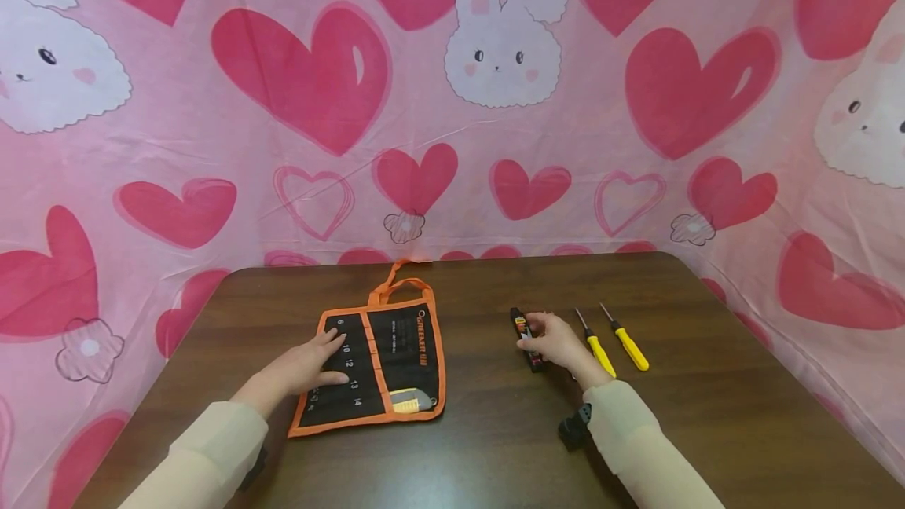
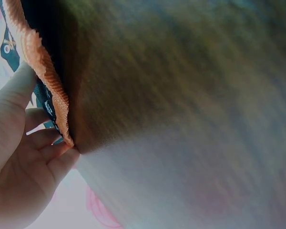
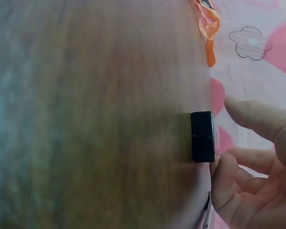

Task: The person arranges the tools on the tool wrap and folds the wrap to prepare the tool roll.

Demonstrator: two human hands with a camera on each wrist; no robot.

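Note:
My left hand (image 1: pixel 305 365) rests on a black tool pouch (image 1: pixel 406 344) with orange trim, its fingers spread over the numbered pockets. The left wrist view shows that hand (image 2: pixel 26 152) along the pouch's orange edge (image 2: pixel 50 81). A utility knife (image 1: pixel 410 400) with a yellow and grey body sits in the pouch's lower right pocket. My right hand (image 1: pixel 555 342) is over a slim black case (image 1: pixel 523 330) with a coloured label, lying on the table. In the right wrist view, the thumb stands apart from the case (image 3: pixel 202 137), and the other fingers are close beside its lower end.
Two screwdrivers with yellow handles lie to the right of the case, one (image 1: pixel 599 352) partly behind my right hand and the other (image 1: pixel 629 346) farther right. An orange strap (image 1: pixel 396 285) extends from the pouch toward the back edge of the brown table (image 1: pixel 481 446). Behind hangs a pink heart-patterned cloth (image 1: pixel 438 124).

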